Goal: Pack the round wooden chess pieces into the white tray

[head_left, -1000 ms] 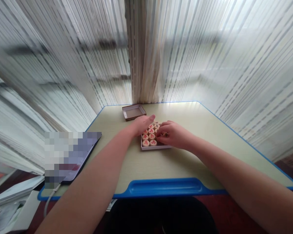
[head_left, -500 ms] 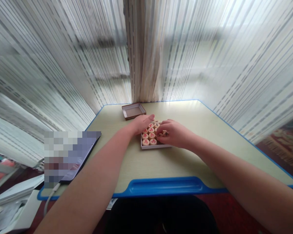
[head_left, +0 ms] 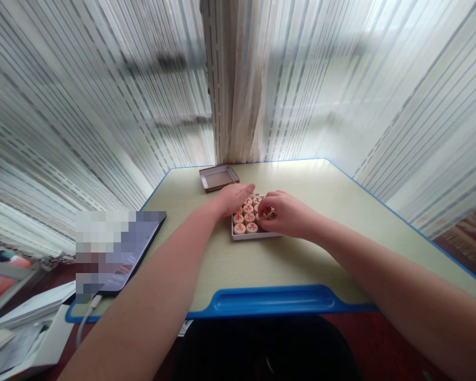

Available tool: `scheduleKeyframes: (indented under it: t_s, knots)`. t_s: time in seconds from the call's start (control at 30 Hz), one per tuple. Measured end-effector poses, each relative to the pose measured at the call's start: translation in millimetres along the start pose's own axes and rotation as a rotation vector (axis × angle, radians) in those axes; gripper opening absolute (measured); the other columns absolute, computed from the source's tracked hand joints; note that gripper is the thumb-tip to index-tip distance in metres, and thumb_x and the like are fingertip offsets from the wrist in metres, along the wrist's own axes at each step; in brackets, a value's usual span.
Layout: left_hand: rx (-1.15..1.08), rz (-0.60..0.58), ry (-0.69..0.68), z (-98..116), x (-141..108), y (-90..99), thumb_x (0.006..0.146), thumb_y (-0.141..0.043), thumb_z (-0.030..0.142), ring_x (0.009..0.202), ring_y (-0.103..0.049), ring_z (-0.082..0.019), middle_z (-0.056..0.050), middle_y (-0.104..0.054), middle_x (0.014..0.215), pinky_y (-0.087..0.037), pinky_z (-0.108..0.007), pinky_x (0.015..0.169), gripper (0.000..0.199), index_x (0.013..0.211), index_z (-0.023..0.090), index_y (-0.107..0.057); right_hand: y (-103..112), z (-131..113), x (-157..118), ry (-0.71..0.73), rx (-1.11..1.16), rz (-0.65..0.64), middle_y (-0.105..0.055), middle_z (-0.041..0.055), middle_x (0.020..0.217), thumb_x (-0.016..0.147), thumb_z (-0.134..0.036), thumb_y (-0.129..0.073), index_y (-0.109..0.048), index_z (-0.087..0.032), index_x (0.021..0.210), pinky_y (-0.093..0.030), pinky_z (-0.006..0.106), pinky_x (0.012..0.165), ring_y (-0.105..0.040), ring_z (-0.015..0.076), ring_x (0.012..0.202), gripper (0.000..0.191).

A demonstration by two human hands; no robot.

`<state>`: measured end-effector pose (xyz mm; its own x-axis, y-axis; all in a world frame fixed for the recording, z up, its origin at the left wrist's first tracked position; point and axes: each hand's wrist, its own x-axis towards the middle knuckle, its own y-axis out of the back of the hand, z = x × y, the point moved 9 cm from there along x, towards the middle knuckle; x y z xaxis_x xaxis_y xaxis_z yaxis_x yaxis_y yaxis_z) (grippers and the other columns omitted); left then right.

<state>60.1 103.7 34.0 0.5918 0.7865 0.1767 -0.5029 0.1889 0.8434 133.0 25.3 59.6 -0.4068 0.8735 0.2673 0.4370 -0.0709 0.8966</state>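
Observation:
A shallow white box (head_left: pixel 257 236) filled with round wooden pieces lies on the table. Its pieces bear red or black characters; a red-marked one (head_left: pixel 252 228) is in the front row. My left hand (head_left: pixel 233 198) rests at the box's left side, fingers stretched out and thumb apart, holding nothing. Over the right part of the box is my right hand (head_left: pixel 282 212), its fingers curled and pinched down among the pieces. Whatever lies between those fingertips is hidden, and several pieces are covered by this hand.
An open brown lid (head_left: pixel 219 178) lies at the back left of the table (head_left: pixel 321 185). A tablet (head_left: pixel 137 254) with a white cable is at the left edge. A blue tray ridge (head_left: pixel 273 300) runs along the front, and striped curtains hang behind.
The whole view has shifted slightly, moving the table and box a little right and up in the picture. Both hands remain at the box in nearly the same poses.

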Motion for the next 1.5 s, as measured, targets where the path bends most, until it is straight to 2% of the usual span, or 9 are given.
scheduleKeyframes:
  t_s: [0.1, 0.23, 0.33, 0.5, 0.67, 0.97, 1.07, 1.23, 1.5]
  knots:
    - [0.038, 0.007, -0.02, 3, 1, 1.5, 0.089, -0.017, 0.054, 0.098, -0.057, -0.021, -0.009, -0.067, 0.099, -0.041, -0.029, 0.09, 0.065, 0.092, 0.012, -0.066, 11, 4, -1, -0.048, 0.035, 0.046, -0.059, 0.0032, 0.073, 0.067, -0.018, -0.06, -0.064, -0.019, 0.068, -0.04, 0.028, 0.07, -0.053, 0.0176, 0.075, 0.005]
    - [0.063, 0.021, -0.017, 1, 2, 2.2, 0.09, -0.013, 0.053, 0.101, -0.057, -0.023, -0.012, -0.066, 0.102, -0.04, -0.031, 0.093, 0.068, 0.093, 0.01, -0.066, 29, 10, -2, -0.074, 0.042, 0.195, -0.059, 0.0036, 0.071, 0.069, -0.017, -0.055, -0.063, -0.018, 0.066, -0.039, 0.028, 0.07, -0.053, 0.0175, 0.074, 0.008]
    - [0.049, 0.028, 0.001, -3, 2, 1.4, 0.09, -0.011, 0.055, 0.105, -0.055, -0.022, -0.011, -0.065, 0.107, -0.039, -0.031, 0.096, 0.07, 0.097, 0.011, -0.066, 33, 16, -2, -0.092, 0.031, 0.241, -0.06, 0.0036, 0.07, 0.068, -0.017, -0.054, -0.063, -0.017, 0.066, -0.039, 0.028, 0.069, -0.052, 0.0173, 0.073, 0.009]
    - [0.01, -0.021, -0.019, -4, 3, -4.5, 0.089, -0.011, 0.058, 0.116, -0.05, -0.021, -0.01, -0.059, 0.123, -0.035, -0.029, 0.102, 0.073, 0.11, 0.012, -0.063, 31, 26, 0, -0.122, 0.002, 0.251, -0.06, 0.0041, 0.071, 0.069, -0.019, -0.054, -0.063, -0.017, 0.066, -0.039, 0.028, 0.068, -0.051, 0.0166, 0.071, 0.01]
    - [0.019, -0.113, -0.037, -5, 6, -14.6, 0.087, -0.015, 0.063, 0.118, -0.05, -0.022, -0.006, -0.057, 0.128, -0.035, -0.029, 0.101, 0.07, 0.114, 0.019, -0.063, 31, 30, 1, -0.136, -0.019, 0.258, -0.06, 0.004, 0.07, 0.07, -0.019, -0.054, -0.063, -0.017, 0.066, -0.038, 0.028, 0.067, -0.051, 0.0162, 0.069, 0.011]
    - [0.07, -0.042, -0.014, 0, 5, -10.0, 0.088, -0.017, 0.059, 0.108, -0.054, -0.021, -0.008, -0.064, 0.114, -0.038, -0.029, 0.093, 0.066, 0.108, 0.016, -0.063, 33, 30, 1, -0.112, -0.029, 0.277, -0.061, 0.0037, 0.069, 0.071, -0.02, -0.055, -0.065, -0.017, 0.067, -0.038, 0.027, 0.065, -0.051, 0.016, 0.069, 0.011]
    - [0.127, -0.033, -0.031, 0, 6, -10.2, 0.09, -0.017, 0.056, 0.109, -0.053, -0.021, -0.009, -0.062, 0.116, -0.036, -0.03, 0.095, 0.063, 0.11, 0.017, -0.062, 33, 33, 2, -0.121, -0.042, 0.27, -0.061, 0.0038, 0.07, 0.072, -0.02, -0.054, -0.065, -0.017, 0.068, -0.038, 0.027, 0.065, -0.051, 0.016, 0.069, 0.012]
    - [0.283, -0.066, -0.031, -2, 8, -14.7, 0.091, -0.009, 0.052, 0.114, -0.048, -0.024, -0.009, -0.057, 0.123, -0.03, -0.038, 0.1, 0.064, 0.114, 0.02, -0.06, 31, 39, 3, -0.143, -0.055, 0.254, -0.062, 0.0037, 0.071, 0.073, -0.021, -0.054, -0.065, -0.017, 0.069, -0.039, 0.028, 0.066, -0.052, 0.0166, 0.07, 0.012]
    - [0.372, -0.096, -0.025, 3, 6, -15.7, 0.091, -0.005, 0.051, 0.117, -0.046, -0.026, -0.012, -0.058, 0.121, -0.03, -0.04, 0.098, 0.068, 0.119, 0.019, -0.057, 31, 46, 4, -0.172, -0.09, 0.247, -0.064, 0.0038, 0.072, 0.073, -0.022, -0.053, -0.066, -0.017, 0.071, -0.039, 0.028, 0.067, -0.053, 0.017, 0.071, 0.013]
